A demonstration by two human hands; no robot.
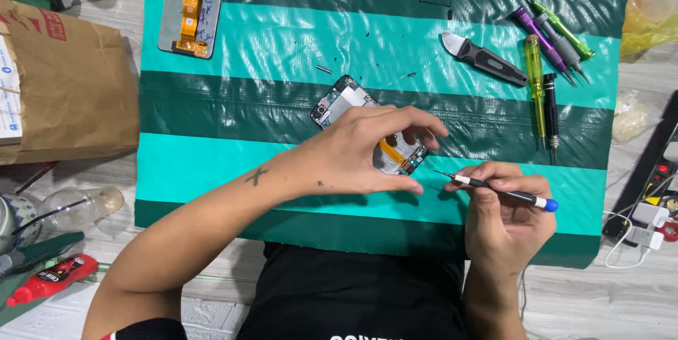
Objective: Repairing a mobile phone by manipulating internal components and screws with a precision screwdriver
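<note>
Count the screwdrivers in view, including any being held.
6. One white-and-black, blue-capped screwdriver is in the right hand. Five lie upper right on the striped mat: purple, grey, green, yellow, black. None appears hidden.

1. My left hand [367, 153] covers the middle of the opened phone [344, 102]; I can see only its two ends.
2. The screwdriver [505, 193] tip is too thin for me to tell its type.
3. The specks on the striped mat [282, 36] are too small to identify.
4. The top edge cuts off the screen panel [192, 4] and two dark devices.
5. The left edge cuts off the paper bag [70, 86].
</note>
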